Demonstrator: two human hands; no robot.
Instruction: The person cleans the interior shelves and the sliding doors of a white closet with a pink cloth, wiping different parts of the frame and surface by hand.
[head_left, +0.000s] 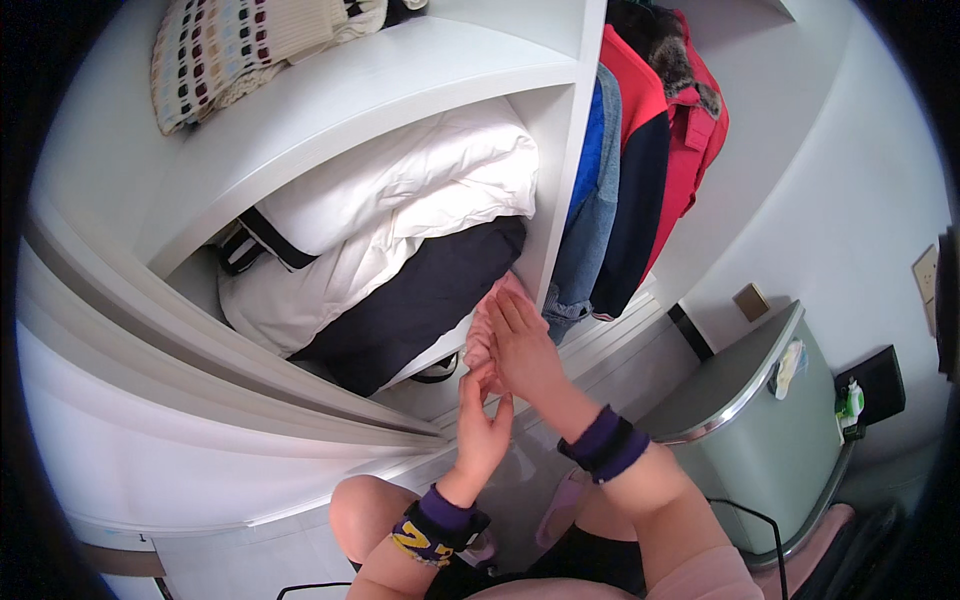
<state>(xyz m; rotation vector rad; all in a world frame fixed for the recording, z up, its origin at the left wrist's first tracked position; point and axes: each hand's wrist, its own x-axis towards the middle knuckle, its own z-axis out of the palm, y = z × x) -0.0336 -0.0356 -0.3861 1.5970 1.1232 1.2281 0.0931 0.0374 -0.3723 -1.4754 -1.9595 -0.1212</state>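
A pink cloth (480, 334) hangs at the right front edge of a wardrobe shelf, beside dark folded bedding (420, 300). Flat against the cloth lies my right hand (521, 349), its fingers extended and close together. My left hand (484, 427) is just below, fingertips at the cloth's lower end, thumb apart from the fingers; whether it pinches the fabric is hidden. White bedding (390, 210) is piled above the dark bedding. Both wrists wear dark purple bands.
Jackets (630, 172) hang in the compartment to the right, behind a white upright panel (570, 150). A patterned knit (225, 60) rests on the upper shelf (375, 82). Below the bedding a shoe (439, 369) shows. A grey-green cabinet (772, 435) stands at right, a white sliding door (225, 420) at left.
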